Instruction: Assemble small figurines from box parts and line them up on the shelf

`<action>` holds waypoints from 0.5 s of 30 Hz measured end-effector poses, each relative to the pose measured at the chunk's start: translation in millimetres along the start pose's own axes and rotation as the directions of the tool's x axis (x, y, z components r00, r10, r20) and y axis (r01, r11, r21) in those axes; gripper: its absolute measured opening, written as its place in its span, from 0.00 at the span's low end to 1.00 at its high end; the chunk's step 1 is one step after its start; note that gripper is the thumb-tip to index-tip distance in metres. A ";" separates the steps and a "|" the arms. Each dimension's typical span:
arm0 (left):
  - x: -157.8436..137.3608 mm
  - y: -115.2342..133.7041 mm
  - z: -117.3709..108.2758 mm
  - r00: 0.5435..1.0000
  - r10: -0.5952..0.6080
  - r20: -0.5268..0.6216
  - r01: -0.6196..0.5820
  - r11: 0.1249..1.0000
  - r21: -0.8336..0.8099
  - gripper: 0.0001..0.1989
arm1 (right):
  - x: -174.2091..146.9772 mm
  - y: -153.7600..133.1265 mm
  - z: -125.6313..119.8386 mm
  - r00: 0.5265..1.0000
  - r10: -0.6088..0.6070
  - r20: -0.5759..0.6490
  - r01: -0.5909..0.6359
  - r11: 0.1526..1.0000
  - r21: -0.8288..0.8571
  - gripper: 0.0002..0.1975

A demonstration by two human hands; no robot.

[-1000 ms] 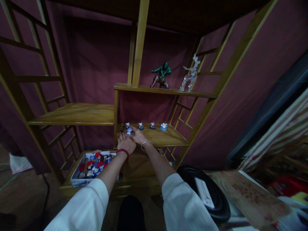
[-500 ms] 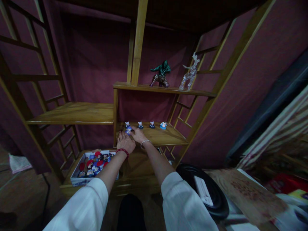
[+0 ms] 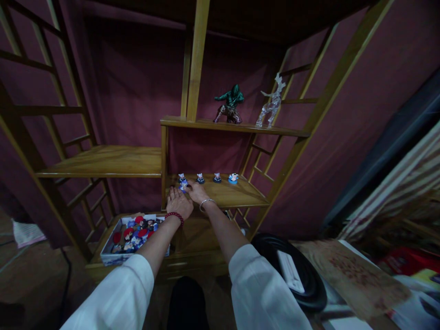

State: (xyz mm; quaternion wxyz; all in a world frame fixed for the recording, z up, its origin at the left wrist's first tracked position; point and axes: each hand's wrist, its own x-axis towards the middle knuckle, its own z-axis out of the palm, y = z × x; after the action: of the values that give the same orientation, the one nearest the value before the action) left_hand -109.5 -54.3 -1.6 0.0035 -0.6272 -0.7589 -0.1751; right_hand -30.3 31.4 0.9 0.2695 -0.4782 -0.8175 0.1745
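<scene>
A small blue-and-white figurine (image 3: 184,185) stands near the left front of the lower shelf. My right hand (image 3: 198,192) reaches in from the right, with thumb and fingers closed on its side. Just in front of it, my left hand (image 3: 179,203) lies at the shelf edge with fingers stretched and slightly apart; whether its fingertips touch the figurine cannot be made out. Behind are a dark-based figurine (image 3: 182,177), a second one (image 3: 200,178) and a third one (image 3: 217,177) in a row. A light-blue figurine (image 3: 233,178) ends the row at the right.
A box (image 3: 109,256) of figurines, several red-capped, stands low at the left. Above, a green hooded statue (image 3: 231,104) and a clear deer figure (image 3: 272,101) occupy the upper shelf (image 3: 220,126). A black round object (image 3: 316,288) with a white item (image 3: 290,272) lies at right.
The view has shifted very slightly. Both hands keep nearly the same place around the blue-and-white figurine.
</scene>
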 end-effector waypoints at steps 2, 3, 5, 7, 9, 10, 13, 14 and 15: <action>-0.4 0.1 -0.9 1.000 -0.002 0.006 0.002 1.000 -0.002 0.31 | 1.1 0.4 0.6 1.000 -0.007 0.000 0.007 1.000 -0.005 0.12; -0.6 0.1 -1.3 1.000 -0.003 0.009 0.003 1.000 -0.003 0.31 | 1.6 0.6 0.9 1.000 -0.013 0.000 0.013 1.000 -0.013 0.12; -0.9 0.1 -1.8 1.000 -0.003 0.014 0.003 1.000 -0.005 0.31 | 2.2 0.6 1.2 1.000 -0.018 -0.003 0.017 0.999 -0.038 0.12; -1.1 0.1 -1.8 1.000 0.000 0.017 0.000 1.000 -0.004 0.31 | 2.5 0.5 1.6 1.000 -0.011 -0.011 0.010 0.998 -0.060 0.12; -1.2 0.1 -1.5 1.000 0.004 0.014 -0.004 1.000 0.002 0.31 | 2.4 0.2 1.9 1.000 -0.010 -0.017 0.008 0.998 -0.062 0.12; -1.3 0.1 -1.4 1.000 0.005 0.012 -0.005 1.000 0.005 0.31 | 2.4 0.1 2.1 1.000 -0.013 -0.019 0.012 0.998 -0.058 0.12; -1.4 0.2 -1.0 1.000 0.006 0.005 -0.006 1.000 0.009 0.31 | 2.3 -0.1 2.9 0.999 -0.026 -0.020 0.025 0.999 -0.046 0.11; -1.5 0.2 -1.0 1.000 0.006 0.003 -0.006 1.000 0.009 0.31 | 2.3 0.0 3.2 1.000 -0.023 -0.020 0.023 0.999 -0.044 0.11; -1.4 0.3 -1.1 1.000 0.005 0.002 -0.005 1.000 0.010 0.31 | 2.4 0.2 3.6 1.000 -0.018 -0.021 0.018 0.999 -0.041 0.11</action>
State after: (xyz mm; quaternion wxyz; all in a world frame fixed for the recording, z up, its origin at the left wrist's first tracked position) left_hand -109.1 -56.0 -0.8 0.0063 -0.6294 -0.7581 -0.1708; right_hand -33.3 33.5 -1.4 0.2697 -0.4781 -0.8223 0.1502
